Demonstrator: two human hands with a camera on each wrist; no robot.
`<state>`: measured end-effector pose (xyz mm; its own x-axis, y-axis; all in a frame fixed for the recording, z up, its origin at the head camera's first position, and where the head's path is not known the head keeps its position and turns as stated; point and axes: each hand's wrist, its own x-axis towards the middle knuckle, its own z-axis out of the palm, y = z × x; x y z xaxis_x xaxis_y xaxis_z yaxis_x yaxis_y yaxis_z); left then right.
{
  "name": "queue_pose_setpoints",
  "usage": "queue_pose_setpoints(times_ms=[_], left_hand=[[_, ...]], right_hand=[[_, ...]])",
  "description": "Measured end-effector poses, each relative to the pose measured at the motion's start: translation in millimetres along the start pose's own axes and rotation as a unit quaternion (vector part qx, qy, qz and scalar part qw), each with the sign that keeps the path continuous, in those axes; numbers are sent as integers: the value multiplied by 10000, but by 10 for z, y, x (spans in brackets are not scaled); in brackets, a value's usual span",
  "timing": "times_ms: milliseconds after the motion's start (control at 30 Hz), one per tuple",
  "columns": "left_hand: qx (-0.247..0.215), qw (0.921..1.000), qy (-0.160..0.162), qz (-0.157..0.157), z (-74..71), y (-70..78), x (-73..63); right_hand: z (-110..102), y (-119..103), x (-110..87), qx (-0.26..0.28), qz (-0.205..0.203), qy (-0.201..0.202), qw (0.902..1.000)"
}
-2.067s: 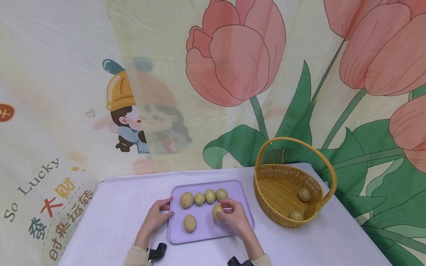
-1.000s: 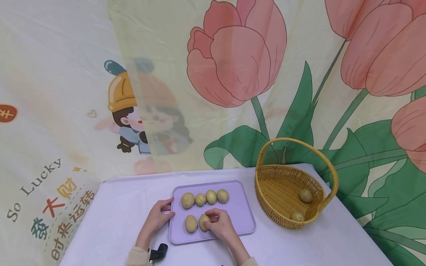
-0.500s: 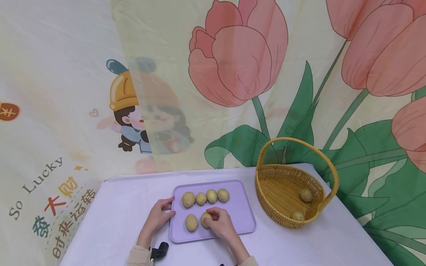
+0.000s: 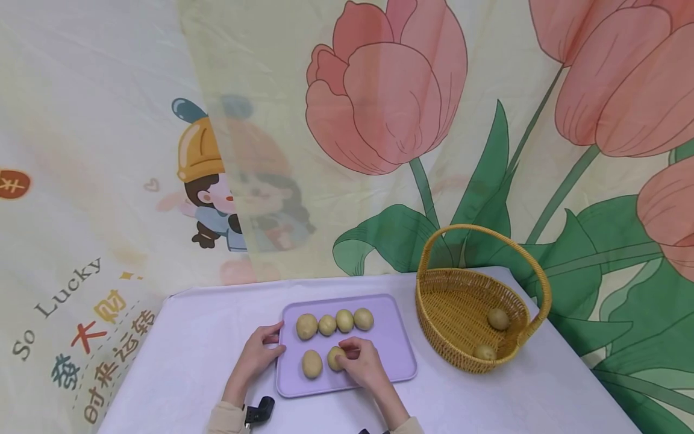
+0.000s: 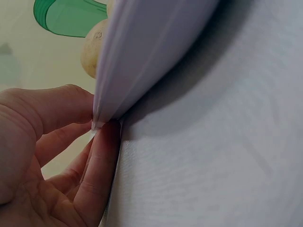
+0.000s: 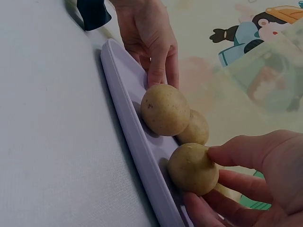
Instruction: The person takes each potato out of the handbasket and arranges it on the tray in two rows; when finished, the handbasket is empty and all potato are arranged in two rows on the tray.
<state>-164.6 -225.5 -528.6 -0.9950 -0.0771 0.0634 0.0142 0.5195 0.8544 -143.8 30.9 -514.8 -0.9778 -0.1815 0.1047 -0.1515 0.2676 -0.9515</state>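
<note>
My left hand [image 4: 259,351] pinches the left rim of the lavender tray [image 4: 388,355], thumb on one side and fingers tucked beneath in the left wrist view. In the tray's front row, my right hand [image 4: 362,364] holds a small round potato [image 6: 193,169] between thumb and fingers. Just left of it lies a larger oval potato [image 4: 312,364], a narrow gap apart. Behind them a row of several potatoes runs along the far side, from a large one [image 4: 306,327] at the left to a round one [image 4: 364,319] at the right.
A wicker basket [image 4: 434,337] with a tall arched handle stands right of the tray. Inside it are two potatoes, one [image 4: 498,319] further back and one [image 4: 485,352] nearer. A white cloth [image 4: 217,313] covers the table, with a printed curtain behind.
My right hand has carried the small potato leftward across the tray to beside the oval potato, then shifted it slightly right. The left hand has kept its grip on the rim.
</note>
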Motion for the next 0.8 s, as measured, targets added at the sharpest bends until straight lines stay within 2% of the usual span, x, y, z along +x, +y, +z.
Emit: queue_pose_setpoints(times_ms=[467, 800], left_hand=[[-45, 9999, -47, -88, -3, -13, -13], [-86, 9999, -39, -106, -7, -7, -9]], right_hand=[[38, 5, -33, 355, 118, -328, 9988], [0, 35, -3, 139, 49, -150, 9998]])
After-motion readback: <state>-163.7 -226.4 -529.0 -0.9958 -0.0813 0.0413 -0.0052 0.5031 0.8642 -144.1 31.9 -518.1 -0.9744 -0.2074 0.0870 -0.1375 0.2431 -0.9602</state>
